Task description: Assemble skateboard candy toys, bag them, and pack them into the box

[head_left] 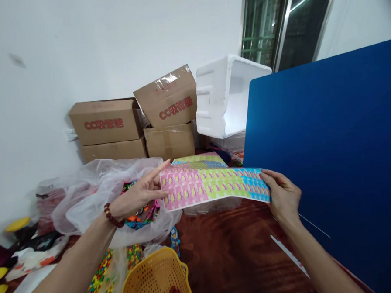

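A sheet of printed stickers or labels point(214, 187), banded pink, yellow-green and blue, is stretched between my two hands above the dark wooden table. My left hand point(148, 184), with a beaded bracelet at the wrist, grips its left end between thumb and fingers. At the right end, my right hand point(283, 190) pinches the sheet's edge. Behind it lies a stack of similar printed sheets point(199, 158). Below my left hand, a clear plastic bag point(87, 204) holds many small colourful pieces. A small blue skateboard-shaped piece point(175, 241) lies on the table.
A yellow basket point(152, 267) with dark red pieces stands at the front, beside a bag of colourful candies point(97, 278). Cardboard boxes point(109, 124) and a white foam box point(212, 97) stand at the back. A large blue panel point(333, 148) rises on the right above the table point(227, 254).
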### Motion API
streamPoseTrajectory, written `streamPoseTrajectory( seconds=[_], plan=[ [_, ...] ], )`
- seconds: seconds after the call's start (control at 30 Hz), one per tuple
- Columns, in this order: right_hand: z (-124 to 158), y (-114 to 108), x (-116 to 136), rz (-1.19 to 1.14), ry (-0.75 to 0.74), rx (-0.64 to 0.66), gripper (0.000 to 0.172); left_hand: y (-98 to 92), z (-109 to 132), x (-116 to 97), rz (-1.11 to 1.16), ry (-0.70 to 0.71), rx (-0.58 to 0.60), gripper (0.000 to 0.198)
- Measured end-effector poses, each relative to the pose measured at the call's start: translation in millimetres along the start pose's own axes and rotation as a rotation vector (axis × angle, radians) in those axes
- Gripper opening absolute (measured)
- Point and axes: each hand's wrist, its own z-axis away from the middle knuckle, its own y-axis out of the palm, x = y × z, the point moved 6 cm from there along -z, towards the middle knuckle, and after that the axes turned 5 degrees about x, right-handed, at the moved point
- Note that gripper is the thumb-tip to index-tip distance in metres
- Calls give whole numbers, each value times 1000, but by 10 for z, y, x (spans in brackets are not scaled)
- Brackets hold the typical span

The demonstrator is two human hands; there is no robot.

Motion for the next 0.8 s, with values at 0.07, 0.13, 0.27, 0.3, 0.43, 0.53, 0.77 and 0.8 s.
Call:
streamPoseTrajectory(
  seconds=[0.07,0.13,0.27,0.3,0.43,0.53,0.77,0.8],
  plan=[
    [-61,-12,1,21,49,73,29,-66,17,9,-26,-1,-95,68],
    [-132,-52,19,8,101,126,30,-182,7,32,-51,-3,-219,51],
    [-237,-14,96,-74,233,368,31,-411,-44,79,-40,25,-414,32],
    [-234,27,109,-67,281,459,32,-439,-62,80,-60,36,-427,30],
    [-146,99,49,59,422,622,34,-440,-113,78,-150,43,-405,29],
    [37,8,-216,161,468,596,30,-397,-104,112,-112,-1,-399,35],
    [975,26,-986,-127,685,711,55,-364,-70,128,-167,-12,-433,36],
    [1002,55,-989,-228,641,656,66,-379,-64,131,-203,-11,-434,37]
  ],
)
